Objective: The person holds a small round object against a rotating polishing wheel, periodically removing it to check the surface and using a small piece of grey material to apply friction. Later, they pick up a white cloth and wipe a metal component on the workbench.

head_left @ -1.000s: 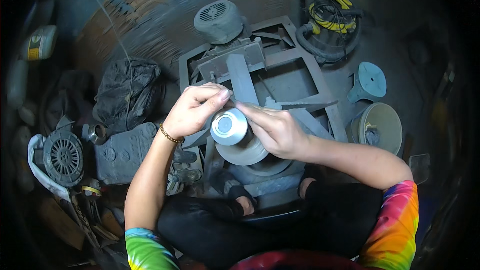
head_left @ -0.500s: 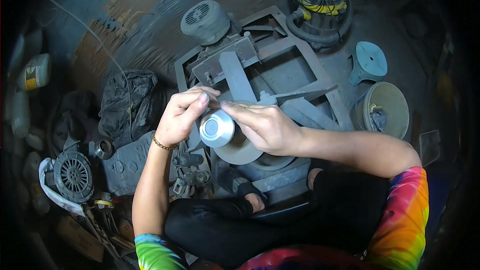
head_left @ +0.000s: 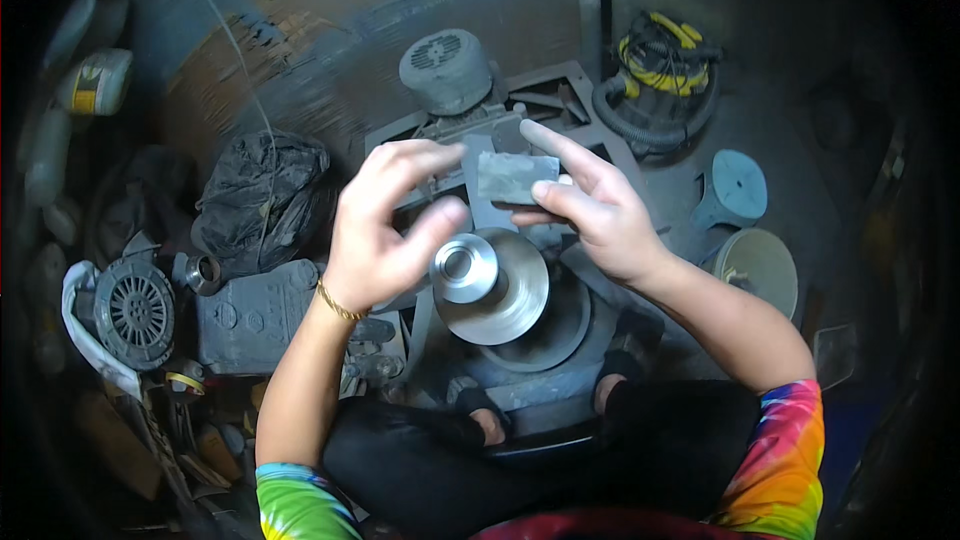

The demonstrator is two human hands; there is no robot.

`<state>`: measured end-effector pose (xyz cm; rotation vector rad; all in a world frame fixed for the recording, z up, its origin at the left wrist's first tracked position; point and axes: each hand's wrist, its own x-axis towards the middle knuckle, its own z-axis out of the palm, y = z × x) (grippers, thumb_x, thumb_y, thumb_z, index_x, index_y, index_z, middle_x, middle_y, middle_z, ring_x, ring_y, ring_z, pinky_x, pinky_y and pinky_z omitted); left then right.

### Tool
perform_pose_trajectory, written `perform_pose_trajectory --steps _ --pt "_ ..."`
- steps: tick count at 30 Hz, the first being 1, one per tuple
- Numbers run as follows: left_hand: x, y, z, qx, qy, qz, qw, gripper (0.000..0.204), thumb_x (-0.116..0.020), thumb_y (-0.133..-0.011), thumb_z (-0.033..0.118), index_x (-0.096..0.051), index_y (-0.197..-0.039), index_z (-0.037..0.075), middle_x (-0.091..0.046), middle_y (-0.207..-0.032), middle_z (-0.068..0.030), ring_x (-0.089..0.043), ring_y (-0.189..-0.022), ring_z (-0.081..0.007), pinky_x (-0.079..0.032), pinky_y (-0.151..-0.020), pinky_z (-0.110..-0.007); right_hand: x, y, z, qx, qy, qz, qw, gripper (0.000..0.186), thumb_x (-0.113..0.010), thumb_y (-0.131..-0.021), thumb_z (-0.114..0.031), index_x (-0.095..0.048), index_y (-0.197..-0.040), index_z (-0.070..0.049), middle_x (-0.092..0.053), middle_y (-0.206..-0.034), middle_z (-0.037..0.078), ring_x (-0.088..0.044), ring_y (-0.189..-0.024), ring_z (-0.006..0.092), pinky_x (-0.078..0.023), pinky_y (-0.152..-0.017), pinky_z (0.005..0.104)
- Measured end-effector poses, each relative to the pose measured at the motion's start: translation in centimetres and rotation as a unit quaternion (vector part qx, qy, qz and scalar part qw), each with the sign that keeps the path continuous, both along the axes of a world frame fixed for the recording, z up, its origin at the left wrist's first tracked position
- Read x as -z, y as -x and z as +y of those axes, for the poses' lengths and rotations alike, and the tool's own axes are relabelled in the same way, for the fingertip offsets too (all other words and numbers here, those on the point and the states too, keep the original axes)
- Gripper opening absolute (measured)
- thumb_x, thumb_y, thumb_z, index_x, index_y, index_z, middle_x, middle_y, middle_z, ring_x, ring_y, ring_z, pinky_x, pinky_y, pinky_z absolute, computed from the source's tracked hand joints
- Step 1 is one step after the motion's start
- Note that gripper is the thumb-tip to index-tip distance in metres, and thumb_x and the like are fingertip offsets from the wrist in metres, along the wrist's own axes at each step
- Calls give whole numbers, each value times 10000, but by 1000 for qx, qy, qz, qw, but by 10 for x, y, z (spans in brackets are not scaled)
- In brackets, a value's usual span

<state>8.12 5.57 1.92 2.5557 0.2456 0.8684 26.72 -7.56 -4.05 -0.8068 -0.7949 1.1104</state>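
My right hand pinches a small grey rectangular piece, which looks like abrasive paper, between thumb and fingers, with its index finger stretched out. To the left of it, my left hand is open and empty, its thumb apart from its slightly blurred fingers. Just below and between the hands sits a shiny round stepped metal part with a hollow centre. It stands over a round metal disc, in front of a bar of the machine frame. A larger dark disc lies partly hidden beneath.
Behind the discs stands an electric motor on the metal frame. A yellow and black vacuum cleaner, a light blue stool and a bucket are at right. A black plastic bag and a finned round motor cover lie left.
My hands have come apart and off the metal part. The grey piece now shows in my right hand, raised above the disc. My left hand has opened. The view has shifted slightly.
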Motion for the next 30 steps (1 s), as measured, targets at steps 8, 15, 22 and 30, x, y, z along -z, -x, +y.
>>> perform_pose_trajectory --steps 8,15,22,30 --pt "-28 13 -39 23 -226 -89 970 269 -795 -704 59 -726 -964 57 -686 -946 -82 -647 -898 -287 -516 -795 -395 -59 -13 -15 -79 -16 -236 968 621 -651 -974 -249 -424 -1466 54 -675 -1063 67 -614 -902 99 -520 -803 268" --pt "-21 48 -53 -18 346 -124 930 150 -705 -917 11 -669 -1054 -38 -704 -941 -72 -647 -829 -99 -520 -773 -246 -71 19 -16 -117 -8 -217 969 251 -737 -916 -192 -703 -1059 12 -689 -849 14 -606 -756 45 -495 -669 225" --pt "-29 68 -51 -40 73 -26 996 244 -797 -752 8 -696 -974 -1 -671 -868 -97 -618 -760 -153 -491 -677 -277 -56 65 -20 155 -124 -607 770 100 -671 -818 -111 -612 -809 -31 -641 -795 156 -649 -811 363 -522 -732 461" --pt "-1 52 -77 -14 118 166 979 114 -744 -843 25 -639 -857 -13 -658 -756 -81 -623 -651 -145 -478 -610 -267 47 105 -69 205 -52 -137 968 216 -785 -846 -92 -710 -1031 -9 -695 -858 36 -656 -761 81 -504 -644 211"
